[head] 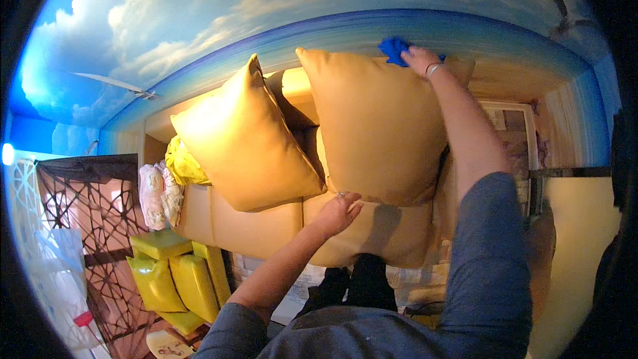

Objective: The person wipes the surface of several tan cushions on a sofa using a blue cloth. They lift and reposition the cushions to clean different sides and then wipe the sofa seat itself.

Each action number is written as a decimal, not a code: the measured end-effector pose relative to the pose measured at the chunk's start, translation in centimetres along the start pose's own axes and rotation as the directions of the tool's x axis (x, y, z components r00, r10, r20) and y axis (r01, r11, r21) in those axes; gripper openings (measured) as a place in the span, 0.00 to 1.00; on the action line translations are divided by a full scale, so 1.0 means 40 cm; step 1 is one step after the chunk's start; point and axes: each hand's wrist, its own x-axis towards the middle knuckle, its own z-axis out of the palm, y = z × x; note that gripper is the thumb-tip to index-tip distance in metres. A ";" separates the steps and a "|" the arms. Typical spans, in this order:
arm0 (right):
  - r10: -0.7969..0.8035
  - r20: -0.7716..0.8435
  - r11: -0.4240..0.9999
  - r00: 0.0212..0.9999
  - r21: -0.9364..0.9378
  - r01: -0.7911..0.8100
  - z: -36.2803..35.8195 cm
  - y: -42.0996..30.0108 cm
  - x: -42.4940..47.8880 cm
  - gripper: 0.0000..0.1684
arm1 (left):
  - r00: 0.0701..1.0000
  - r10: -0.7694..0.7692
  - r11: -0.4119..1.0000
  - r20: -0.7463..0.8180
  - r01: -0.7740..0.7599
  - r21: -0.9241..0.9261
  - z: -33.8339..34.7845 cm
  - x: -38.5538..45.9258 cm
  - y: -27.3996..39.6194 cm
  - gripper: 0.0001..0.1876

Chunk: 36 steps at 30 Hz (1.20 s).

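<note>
My right hand (420,60) reaches out to the top edge of a large tan cushion (381,124) and grips a bunched blue cloth (395,51). The cushion leans against the back of a tan sofa (256,229). My left hand (341,213) hangs over the seat near the cushion's lower left corner, its fingers apart and nothing in them. Whether it touches the seat or the cushion I cannot tell. A second tan cushion (244,144) stands tilted to the left, with a dark gap between the two.
Yellow fabric (185,163) and a pale patterned bundle (160,194) lie at the sofa's left end. A yellow-green armchair (174,279) stands at lower left, near a dark lattice-patterned curtain (94,209). Behind the sofa rises a wall painted with sea and sky (299,5).
</note>
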 end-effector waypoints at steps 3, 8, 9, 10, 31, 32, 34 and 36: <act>0.096 -0.116 0.988 0.989 -0.108 -0.108 0.089 -0.030 -0.002 0.33 | 0.998 0.056 0.998 0.015 -0.056 0.000 0.041 0.024 0.031 0.18; 0.029 0.101 0.998 0.994 -0.060 -0.023 0.012 -0.077 -0.139 0.29 | 0.926 0.345 0.931 0.151 -0.358 0.066 0.108 -0.024 0.085 0.17; 0.020 0.116 0.995 0.993 -0.102 -0.008 0.005 -0.099 -0.182 0.28 | 0.889 0.416 0.899 0.189 -0.434 0.064 0.094 -0.041 0.122 0.18; -0.057 0.140 0.987 0.989 -0.142 0.077 -0.019 -0.144 -0.229 0.26 | 0.850 0.457 0.866 0.261 -0.492 0.086 0.075 -0.052 0.151 0.19; -0.269 0.299 0.576 0.916 0.812 -0.095 0.037 -0.272 -0.990 0.18 | 0.633 0.630 0.734 -0.451 -0.675 0.078 -0.118 -0.323 0.375 0.27; -0.288 0.139 0.714 0.947 0.691 0.116 0.062 -0.273 -0.967 0.17 | 0.684 0.538 0.806 -0.493 -0.588 0.064 -0.107 -0.330 0.339 0.30; -0.428 -0.077 0.818 0.900 0.390 0.423 0.126 -0.278 -0.955 0.16 | 0.718 0.460 0.864 -0.522 -0.498 0.076 -0.109 -0.352 0.302 0.30; -0.599 0.030 0.776 0.800 0.265 0.572 0.219 -0.322 -0.978 0.19 | 0.759 0.402 0.899 -0.513 -0.432 0.066 -0.100 -0.381 0.261 0.30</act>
